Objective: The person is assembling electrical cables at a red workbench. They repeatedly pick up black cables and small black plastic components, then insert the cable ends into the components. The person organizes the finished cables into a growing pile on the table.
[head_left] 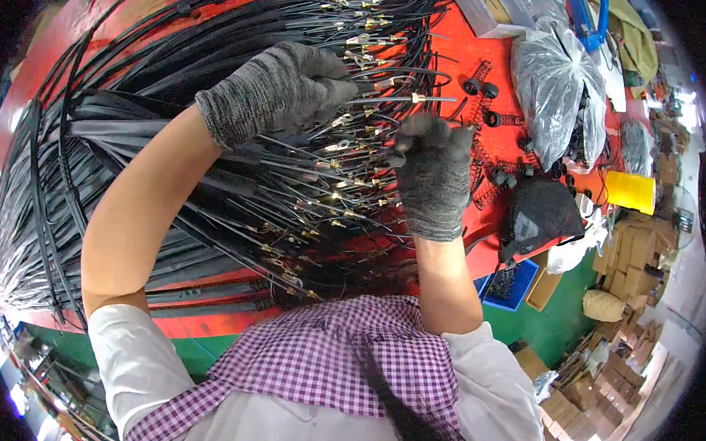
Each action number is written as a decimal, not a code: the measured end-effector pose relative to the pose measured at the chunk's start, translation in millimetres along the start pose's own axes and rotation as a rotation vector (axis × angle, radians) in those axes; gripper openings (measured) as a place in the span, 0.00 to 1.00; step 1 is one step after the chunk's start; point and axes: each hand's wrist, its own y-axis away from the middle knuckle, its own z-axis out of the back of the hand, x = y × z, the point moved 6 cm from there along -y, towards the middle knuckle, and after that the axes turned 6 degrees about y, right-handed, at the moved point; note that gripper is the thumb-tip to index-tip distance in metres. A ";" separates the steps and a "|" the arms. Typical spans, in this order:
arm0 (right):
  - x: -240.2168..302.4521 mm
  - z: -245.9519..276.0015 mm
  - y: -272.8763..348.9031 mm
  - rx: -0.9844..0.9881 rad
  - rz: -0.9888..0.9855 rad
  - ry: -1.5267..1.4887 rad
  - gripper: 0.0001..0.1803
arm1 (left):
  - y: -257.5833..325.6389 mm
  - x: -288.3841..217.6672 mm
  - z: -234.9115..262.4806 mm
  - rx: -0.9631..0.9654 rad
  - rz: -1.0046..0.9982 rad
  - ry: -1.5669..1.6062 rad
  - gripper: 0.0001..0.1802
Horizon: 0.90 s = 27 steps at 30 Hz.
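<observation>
Two gloved hands work mid-table: left hand (282, 88) closed around a cable (398, 100) to steady it, right hand (433, 180) pinching its tip

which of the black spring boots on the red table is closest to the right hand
The spring boot lying just right of the gloved right hand, beside its wrist; the other boots lie farther up, near the clear plastic bag.

Factory workshop | red workbench (488, 50) | heaped black cables (163, 95) | stacked cardboard boxes (630, 250)
</observation>
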 end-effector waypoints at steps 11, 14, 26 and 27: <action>10.2 -13.6 1.7 0.206 0.023 -0.186 0.36 | 0.6 -7.2 2.3 0.016 0.071 0.033 0.12; 11.1 -4.3 -5.4 0.076 0.021 -0.196 0.37 | 1.8 -8.8 1.8 0.012 0.033 0.044 0.11; 14.2 -14.2 -0.1 0.160 0.026 -0.332 0.34 | -2.0 -4.8 4.8 0.037 0.028 0.054 0.12; 15.7 -12.9 -0.5 0.168 0.025 -0.301 0.34 | -2.2 -4.7 4.9 0.054 0.019 0.047 0.12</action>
